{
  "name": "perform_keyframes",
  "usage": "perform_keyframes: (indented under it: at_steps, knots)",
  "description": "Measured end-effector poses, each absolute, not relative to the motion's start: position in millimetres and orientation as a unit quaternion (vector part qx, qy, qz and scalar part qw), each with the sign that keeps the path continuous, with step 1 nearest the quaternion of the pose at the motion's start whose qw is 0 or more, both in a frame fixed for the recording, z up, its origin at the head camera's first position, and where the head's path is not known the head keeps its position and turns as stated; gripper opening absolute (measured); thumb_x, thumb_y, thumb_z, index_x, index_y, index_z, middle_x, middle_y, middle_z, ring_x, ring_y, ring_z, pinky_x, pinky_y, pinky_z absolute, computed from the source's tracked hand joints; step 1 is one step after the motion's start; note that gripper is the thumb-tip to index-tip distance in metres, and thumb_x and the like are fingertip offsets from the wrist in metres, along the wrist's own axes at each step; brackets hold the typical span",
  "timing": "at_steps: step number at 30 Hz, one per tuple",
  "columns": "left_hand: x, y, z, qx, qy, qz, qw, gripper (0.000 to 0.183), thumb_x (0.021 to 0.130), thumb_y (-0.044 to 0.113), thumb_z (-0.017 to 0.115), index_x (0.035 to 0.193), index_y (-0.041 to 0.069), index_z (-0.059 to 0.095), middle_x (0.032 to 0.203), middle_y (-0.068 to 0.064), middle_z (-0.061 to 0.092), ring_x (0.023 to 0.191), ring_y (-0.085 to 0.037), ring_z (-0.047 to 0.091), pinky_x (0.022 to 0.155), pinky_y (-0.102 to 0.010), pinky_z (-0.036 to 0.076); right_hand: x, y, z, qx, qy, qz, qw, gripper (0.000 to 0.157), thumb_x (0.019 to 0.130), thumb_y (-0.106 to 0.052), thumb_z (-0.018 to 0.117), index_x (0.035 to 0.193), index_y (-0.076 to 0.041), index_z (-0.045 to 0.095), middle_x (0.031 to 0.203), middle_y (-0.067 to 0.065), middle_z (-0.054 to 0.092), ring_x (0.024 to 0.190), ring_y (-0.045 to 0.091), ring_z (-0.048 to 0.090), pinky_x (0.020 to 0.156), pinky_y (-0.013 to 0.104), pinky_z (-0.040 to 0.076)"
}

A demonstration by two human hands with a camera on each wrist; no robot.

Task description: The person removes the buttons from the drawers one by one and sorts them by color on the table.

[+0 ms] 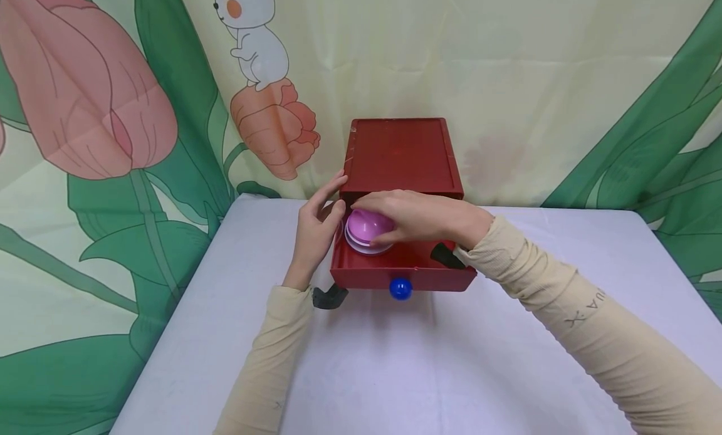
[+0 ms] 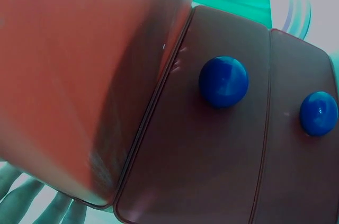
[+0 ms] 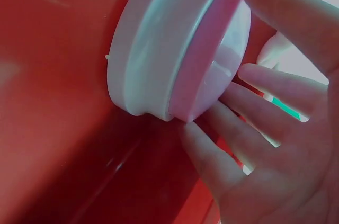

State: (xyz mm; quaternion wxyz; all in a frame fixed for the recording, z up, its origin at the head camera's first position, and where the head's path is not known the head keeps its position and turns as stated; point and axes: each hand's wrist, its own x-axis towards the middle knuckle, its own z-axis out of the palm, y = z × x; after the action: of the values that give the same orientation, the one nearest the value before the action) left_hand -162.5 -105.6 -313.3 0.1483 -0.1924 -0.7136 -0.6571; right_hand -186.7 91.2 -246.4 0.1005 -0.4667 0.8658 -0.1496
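Observation:
A round pink-and-white thing (image 1: 369,227) with a domed pink top and a white ridged base sits at the left end of a pulled-out red drawer (image 1: 414,278). My right hand (image 1: 420,212) arches over it from the right. In the right wrist view, thumb and fingers spread around its pink part (image 3: 204,60), with the thumb and one fingertip at opposite edges. My left hand (image 1: 316,228) is at the drawer's left side, its fingers extended near the red cabinet (image 1: 402,156). Whether those fingers touch the cabinet cannot be told.
A blue knob (image 1: 401,289) projects from the drawer's front. Two more drawer fronts with blue knobs (image 2: 223,82) show in the left wrist view. The cabinet stands on a white table (image 1: 372,366), close to a printed curtain (image 1: 507,96).

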Motion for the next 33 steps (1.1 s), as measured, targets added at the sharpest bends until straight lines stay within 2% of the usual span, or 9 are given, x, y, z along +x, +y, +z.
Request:
perform_keyframes:
  at_steps: [9,19,26,33]
  knots:
    - [-161.9,-105.2,-313.5,-0.193,-0.710,-0.660,0.152,0.041,0.098,-0.001,0.053,0.138,-0.007,0.052,0.152,-0.018,0.045,0.136,-0.028,0.049,0.109,-0.049,0.044,-184.1,91.0,-248.2,-0.454,0.876,-0.127,0.100,0.061,0.089,-0.028,0.075,0.142,-0.007,0.053,0.143,0.010,0.054,0.135,0.027,0.048,0.109,0.042,0.045]
    - [-162.6,-104.7,-313.1,-0.185,-0.710,-0.661,0.154,0.040,0.098,-0.001,0.053,0.137,-0.008,0.053,0.151,-0.018,0.046,0.136,-0.027,0.049,0.109,-0.045,0.045,-182.2,92.8,-244.2,-0.460,0.877,-0.110,0.080,0.056,0.086,-0.028,0.079,0.135,-0.008,0.060,0.132,0.007,0.062,0.124,0.023,0.056,0.104,0.039,0.049]
    - [-180.2,-108.2,-335.7,-0.193,-0.702,-0.667,0.159,0.041,0.099,0.003,0.055,0.140,0.001,0.054,0.152,-0.009,0.047,0.137,-0.023,0.048,0.110,-0.045,0.044,-180.2,96.1,-239.3,-0.461,0.876,-0.115,0.084,0.055,0.083,-0.028,0.080,0.133,-0.010,0.062,0.127,0.004,0.064,0.120,0.021,0.057,0.099,0.037,0.051]
    - [-182.4,-109.1,-339.5,-0.197,-0.705,-0.659,0.172,0.040,0.099,0.009,0.057,0.139,0.007,0.057,0.150,-0.001,0.051,0.135,-0.016,0.050,0.107,-0.034,0.047,-179.8,101.1,-234.6,-0.466,0.874,-0.119,0.074,0.054,0.082,-0.029,0.081,0.130,-0.011,0.064,0.125,0.003,0.064,0.118,0.021,0.056,0.098,0.037,0.051]
